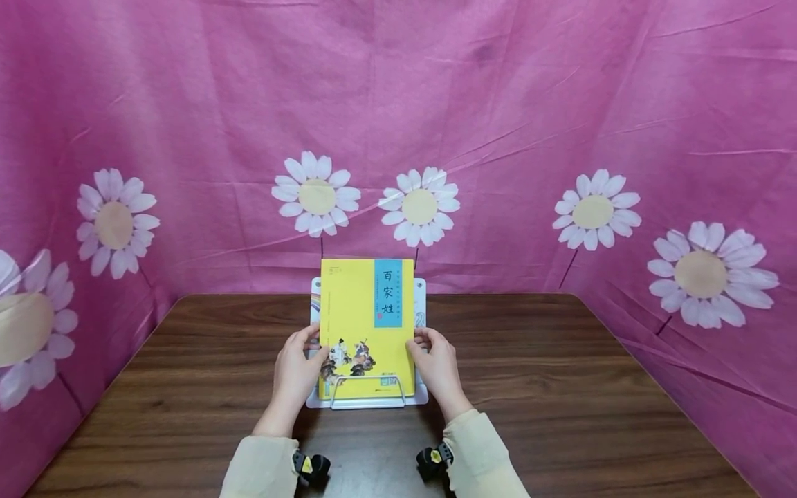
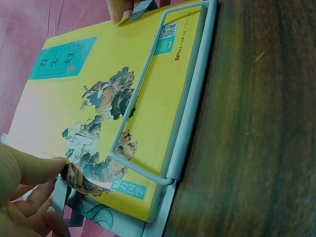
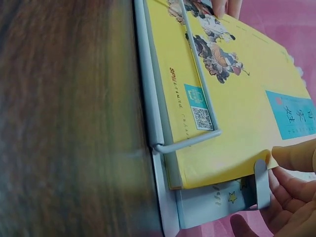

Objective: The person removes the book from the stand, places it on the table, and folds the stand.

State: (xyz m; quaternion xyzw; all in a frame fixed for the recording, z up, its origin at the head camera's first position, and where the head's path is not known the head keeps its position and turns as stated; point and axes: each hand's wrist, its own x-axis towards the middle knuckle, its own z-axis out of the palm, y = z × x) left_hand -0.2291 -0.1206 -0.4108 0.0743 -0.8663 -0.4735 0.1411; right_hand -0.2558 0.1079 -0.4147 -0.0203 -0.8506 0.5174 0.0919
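Note:
A yellow book (image 1: 349,304) with a blue title panel and painted figures leans upright on a light-coloured book stand (image 1: 420,304). Across its lower front runs the stand's wire bar (image 3: 188,142). At the book's left edge my left hand (image 1: 295,370) grips it, thumb on the cover and fingers behind. Its other edge is pinched by my right hand (image 1: 440,370), the thumb on the cover. There, a grey side clip (image 3: 262,185) of the stand lies close to the fingers. Another clip (image 2: 59,197) sits below the left thumb. Some fingers are hidden behind the book.
The stand rests on a dark wooden table (image 1: 535,387). Around the table hangs a pink cloth (image 1: 498,90) printed with white daisies. A black strapped device (image 1: 311,468) is on the left wrist, and a similar device (image 1: 432,460) is on the right.

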